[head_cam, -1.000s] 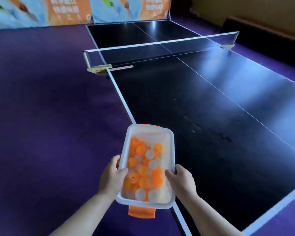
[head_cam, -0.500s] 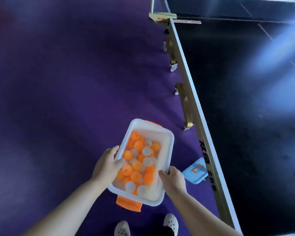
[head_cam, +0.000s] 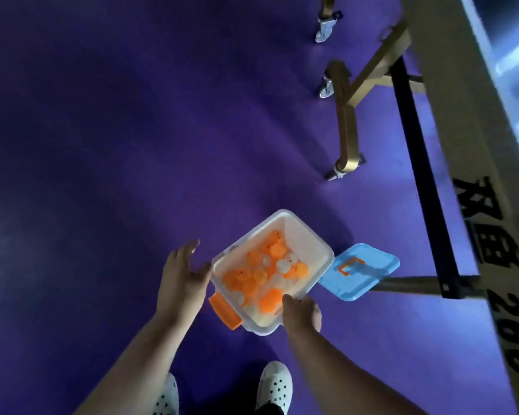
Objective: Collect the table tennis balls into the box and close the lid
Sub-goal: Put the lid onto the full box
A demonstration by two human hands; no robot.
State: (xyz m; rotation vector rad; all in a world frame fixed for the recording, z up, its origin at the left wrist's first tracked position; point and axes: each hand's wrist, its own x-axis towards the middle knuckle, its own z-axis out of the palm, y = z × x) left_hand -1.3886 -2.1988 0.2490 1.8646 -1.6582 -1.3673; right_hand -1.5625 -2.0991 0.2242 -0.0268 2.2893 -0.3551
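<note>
A clear plastic box (head_cam: 304,235) with an orange latch (head_cam: 225,314) hangs low over the purple floor and holds several orange and white table tennis balls (head_cam: 261,277). My right hand (head_cam: 301,313) grips its near right rim, thumb over the edge. My left hand (head_cam: 183,280) has straight, spread fingers, and only its thumb side touches the box's left wall. The blue lid (head_cam: 360,274) lies on the floor just right of the box, top side up with an orange handle.
The table tennis table's side edge (head_cam: 462,145) runs down the right, with printed characters. Its gold wheeled legs (head_cam: 346,130) and a dark crossbar (head_cam: 417,163) stand beyond the lid. My white shoes (head_cam: 274,387) are below the box.
I have bent down beside the table. The box has gone from table height to near the floor next to the lid, and my left hand has let go of its side.
</note>
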